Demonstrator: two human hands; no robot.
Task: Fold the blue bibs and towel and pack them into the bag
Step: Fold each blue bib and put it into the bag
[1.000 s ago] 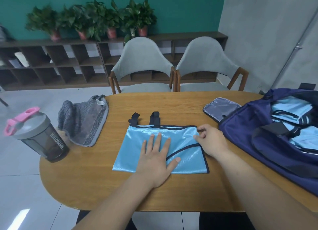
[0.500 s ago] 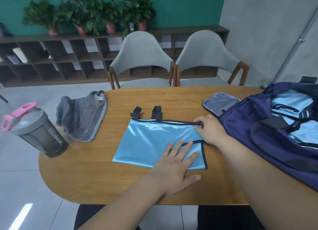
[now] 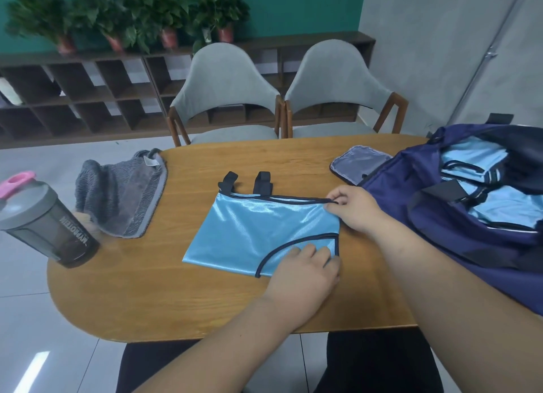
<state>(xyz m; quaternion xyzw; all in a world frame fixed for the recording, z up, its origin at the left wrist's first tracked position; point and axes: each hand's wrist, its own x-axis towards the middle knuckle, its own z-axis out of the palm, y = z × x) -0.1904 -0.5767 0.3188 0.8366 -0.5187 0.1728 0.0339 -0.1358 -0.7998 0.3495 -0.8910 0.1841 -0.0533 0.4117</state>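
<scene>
A shiny light-blue bib (image 3: 258, 231) with dark trim lies folded flat in the middle of the wooden table (image 3: 176, 298), two black straps sticking out at its far edge. My left hand (image 3: 305, 272) grips its near right corner, fingers curled on the fabric. My right hand (image 3: 357, 209) pinches the far right corner at the trim. A grey towel (image 3: 120, 193) lies crumpled at the table's left end. The navy bag (image 3: 458, 216) stands open on the right with folded blue bibs (image 3: 476, 163) inside.
A dark shaker bottle (image 3: 47, 225) with a pink lid stands at the table's left edge. A grey mesh flap (image 3: 358, 165) of the bag lies on the table beside my right hand. Two grey chairs (image 3: 226, 99) stand behind the table.
My left hand has slid from the bib's middle to its near right corner and curled onto it. My right hand has stayed at the far right corner.
</scene>
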